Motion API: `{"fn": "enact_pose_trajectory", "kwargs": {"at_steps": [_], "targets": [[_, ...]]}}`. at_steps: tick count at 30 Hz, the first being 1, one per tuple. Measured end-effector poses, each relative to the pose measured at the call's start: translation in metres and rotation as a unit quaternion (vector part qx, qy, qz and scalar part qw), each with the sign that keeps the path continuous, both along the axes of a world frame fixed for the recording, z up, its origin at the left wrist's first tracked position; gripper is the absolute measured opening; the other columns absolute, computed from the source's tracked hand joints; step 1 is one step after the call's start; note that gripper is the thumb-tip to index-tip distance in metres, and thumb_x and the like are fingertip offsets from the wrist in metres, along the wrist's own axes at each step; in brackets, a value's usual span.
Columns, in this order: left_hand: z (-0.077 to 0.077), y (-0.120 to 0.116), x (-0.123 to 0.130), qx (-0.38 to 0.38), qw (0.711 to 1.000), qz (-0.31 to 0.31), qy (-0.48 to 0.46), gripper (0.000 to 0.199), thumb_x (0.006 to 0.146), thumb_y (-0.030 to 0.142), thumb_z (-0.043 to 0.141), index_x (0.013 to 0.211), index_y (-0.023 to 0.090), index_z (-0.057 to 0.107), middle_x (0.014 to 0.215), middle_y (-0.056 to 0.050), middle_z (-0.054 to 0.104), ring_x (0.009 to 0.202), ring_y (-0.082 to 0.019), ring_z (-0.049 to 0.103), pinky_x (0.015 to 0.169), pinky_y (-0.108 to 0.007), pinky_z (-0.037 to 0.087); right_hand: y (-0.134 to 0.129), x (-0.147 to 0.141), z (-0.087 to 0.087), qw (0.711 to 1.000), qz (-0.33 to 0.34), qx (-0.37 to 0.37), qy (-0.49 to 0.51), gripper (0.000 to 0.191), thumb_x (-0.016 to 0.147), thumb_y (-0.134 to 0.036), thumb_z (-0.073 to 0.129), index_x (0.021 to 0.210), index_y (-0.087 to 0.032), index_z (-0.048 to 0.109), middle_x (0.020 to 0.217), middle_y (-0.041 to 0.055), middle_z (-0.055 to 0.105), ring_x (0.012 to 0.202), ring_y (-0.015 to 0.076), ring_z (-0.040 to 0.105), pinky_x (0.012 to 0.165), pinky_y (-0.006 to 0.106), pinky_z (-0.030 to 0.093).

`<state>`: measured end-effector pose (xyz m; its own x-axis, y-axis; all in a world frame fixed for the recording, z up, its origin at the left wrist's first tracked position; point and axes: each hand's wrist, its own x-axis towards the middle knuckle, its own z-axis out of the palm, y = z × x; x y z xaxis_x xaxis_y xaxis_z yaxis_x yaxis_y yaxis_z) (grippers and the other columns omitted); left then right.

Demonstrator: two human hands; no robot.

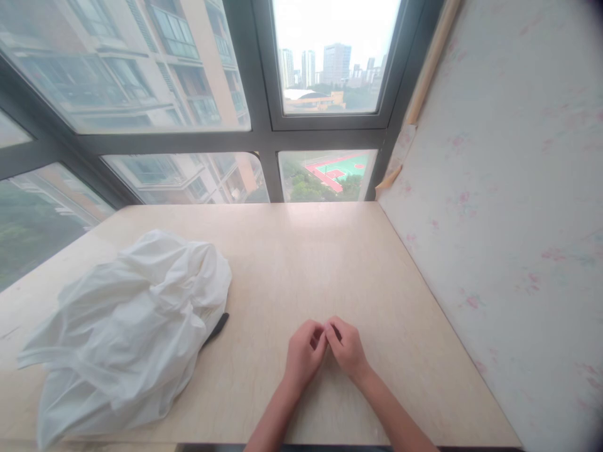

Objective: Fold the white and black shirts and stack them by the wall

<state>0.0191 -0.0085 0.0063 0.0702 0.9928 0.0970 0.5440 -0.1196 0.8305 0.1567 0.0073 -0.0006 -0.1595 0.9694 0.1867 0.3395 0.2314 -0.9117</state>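
Note:
My left hand (305,353) and my right hand (347,346) rest on the pale stone sill (292,263) near its front edge, touching each other at the thumbs and fingertips. Both are curled with the fingers closed, and no object shows in either. To the left lies a crumpled white cloth (136,333), spread in loose folds. A black strip (217,329) sticks out from under its right side, apart from my left hand.
Dark-framed windows (264,141) border the sill at the back and left, with buildings and a sports court outside. A wall with flowered paper (494,238) runs along the right; the paper is peeling (389,182) near the window corner.

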Motion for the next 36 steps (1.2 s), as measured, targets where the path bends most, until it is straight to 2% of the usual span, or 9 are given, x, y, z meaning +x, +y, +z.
{"fn": "enact_pose_trajectory", "kwargs": {"at_steps": [10, 19, 25, 31, 36], "targets": [[0.001, 0.000, -0.001, 0.006, 1.000, -0.014, -0.016, 0.020, 0.095, 0.030, 0.046, 0.086, 0.019, 0.060, 0.082, -0.004, 0.065, 0.071, -0.014, 0.056, 0.065, -0.025, 0.042, -0.002, 0.000, 0.003, 1.000, 0.000, -0.006, -0.004, 0.036, 0.100, -0.039, 0.041, 0.076, -0.018, 0.059, 0.067, -0.0003, 0.057, 0.062, 0.0118, 0.051, 0.060, 0.023, 0.037], [0.005, -0.004, -0.001, 0.004, 0.999, -0.024, -0.039, 0.029, 0.097, 0.038, 0.046, 0.084, 0.018, 0.062, 0.079, -0.004, 0.066, 0.067, -0.013, 0.056, 0.062, -0.024, 0.042, -0.004, 0.006, 0.008, 1.000, 0.010, -0.017, 0.021, 0.036, 0.097, -0.043, 0.046, 0.075, -0.018, 0.061, 0.065, 0.0005, 0.058, 0.060, 0.0127, 0.052, 0.058, 0.023, 0.040], [0.005, -0.006, 0.000, 0.006, 0.999, -0.031, -0.038, 0.031, 0.097, 0.039, 0.046, 0.079, 0.017, 0.060, 0.073, -0.002, 0.063, 0.064, -0.012, 0.051, 0.060, -0.023, 0.037, -0.004, 0.011, 0.005, 0.999, 0.031, -0.033, 0.016, 0.041, 0.096, -0.047, 0.048, 0.072, -0.018, 0.062, 0.061, 0.0000, 0.057, 0.058, 0.0127, 0.050, 0.056, 0.024, 0.039], [0.007, -0.013, 0.001, 0.012, 0.999, -0.020, -0.031, 0.029, 0.097, 0.036, 0.045, 0.082, 0.017, 0.061, 0.077, -0.003, 0.063, 0.066, -0.011, 0.051, 0.062, -0.023, 0.037, -0.007, 0.011, 0.002, 0.999, 0.007, -0.029, 0.018, 0.039, 0.094, -0.048, 0.052, 0.070, -0.018, 0.060, 0.060, -0.0012, 0.054, 0.056, 0.0121, 0.048, 0.055, 0.023, 0.038], [0.006, -0.013, 0.002, 0.015, 1.000, -0.010, -0.024, 0.029, 0.097, 0.033, 0.045, 0.079, 0.017, 0.061, 0.072, -0.003, 0.062, 0.064, -0.012, 0.050, 0.061, -0.024, 0.037, -0.007, 0.010, 0.003, 1.000, 0.011, -0.020, 0.005, 0.039, 0.095, -0.048, 0.052, 0.071, -0.018, 0.062, 0.062, -0.0003, 0.057, 0.057, 0.0125, 0.050, 0.056, 0.023, 0.040]]}}
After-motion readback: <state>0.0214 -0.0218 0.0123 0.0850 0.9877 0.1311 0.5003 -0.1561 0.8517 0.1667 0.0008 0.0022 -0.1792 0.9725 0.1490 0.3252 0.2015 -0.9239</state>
